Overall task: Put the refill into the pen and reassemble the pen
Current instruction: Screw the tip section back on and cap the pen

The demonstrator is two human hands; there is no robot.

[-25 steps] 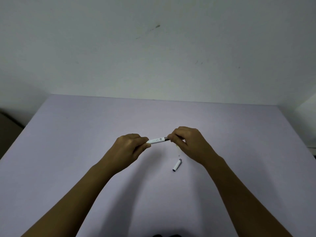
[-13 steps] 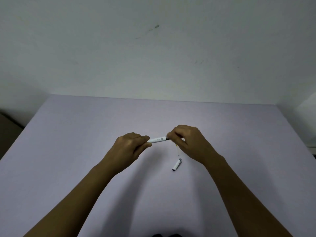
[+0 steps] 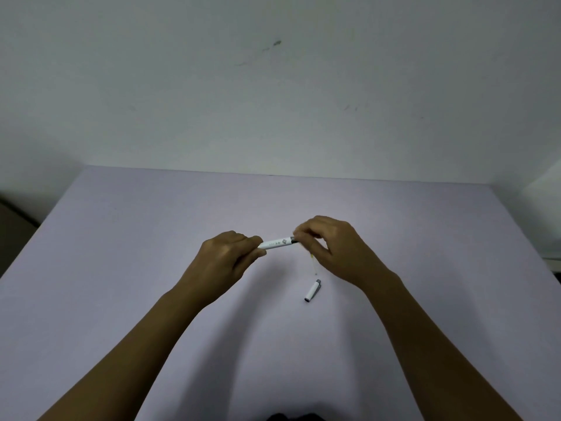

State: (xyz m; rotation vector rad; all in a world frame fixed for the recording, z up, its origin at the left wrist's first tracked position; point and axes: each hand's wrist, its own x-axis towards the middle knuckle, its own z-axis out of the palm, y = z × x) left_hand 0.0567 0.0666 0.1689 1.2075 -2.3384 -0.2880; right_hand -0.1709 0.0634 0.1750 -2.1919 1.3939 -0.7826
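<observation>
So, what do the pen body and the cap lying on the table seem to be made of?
Pen body: probably white plastic with a smooth, slightly glossy finish and small printed markings. Cap: the same white, likely plastic, with a grey end that could be metal or painted plastic; too small to tell.

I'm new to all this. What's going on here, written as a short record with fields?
Surface: lilac table
Left hand: closed around one end of the white pen barrel, held above the table
Right hand: fingertips pinching the barrel's dark other end
Thin pale piece: hangs below the right hand, too faint to identify
Pen cap: lying alone on the table, untouched
</observation>
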